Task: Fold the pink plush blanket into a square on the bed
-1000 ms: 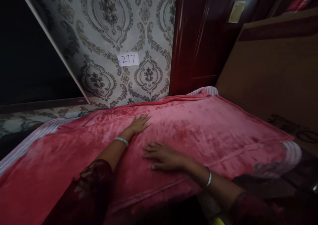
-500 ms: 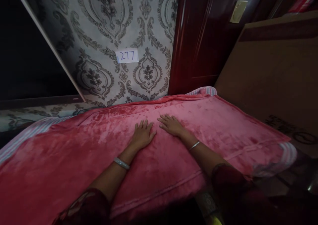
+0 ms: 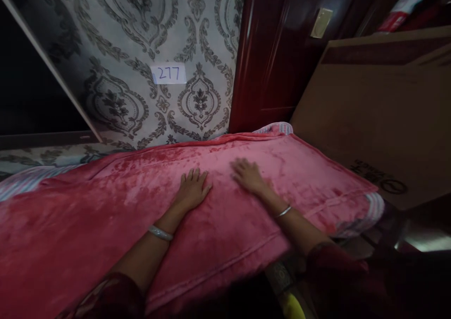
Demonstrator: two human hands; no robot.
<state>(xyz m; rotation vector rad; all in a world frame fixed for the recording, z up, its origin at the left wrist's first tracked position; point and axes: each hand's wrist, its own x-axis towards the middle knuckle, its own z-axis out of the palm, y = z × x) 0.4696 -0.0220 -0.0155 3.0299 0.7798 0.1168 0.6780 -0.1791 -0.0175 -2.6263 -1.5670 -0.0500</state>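
Observation:
A pink-red plush blanket (image 3: pixel 116 225) lies spread over a surface in front of me, its nap mottled light and dark. My left hand (image 3: pixel 192 190) rests flat on it, palm down with the fingers apart. To its right, my right hand (image 3: pixel 248 175) is over the blanket too, fingers stretched out and slightly blurred by motion. Neither hand grasps anything. Beneath the blanket a striped cloth (image 3: pixel 375 211) shows at the right corner, along the back and at the left edge.
Behind the blanket stands a patterned wall with a paper label (image 3: pixel 169 73) reading 277. A dark screen (image 3: pixel 35 74) is at the left. On the right are a dark red door (image 3: pixel 268 51) and a large cardboard box (image 3: pixel 373 103), with a red-and-white package (image 3: pixel 405 9) above it.
My right hand has slid a little to the right, away from the left hand. The left hand stays flat on the blanket. The whole view has turned slightly to the right.

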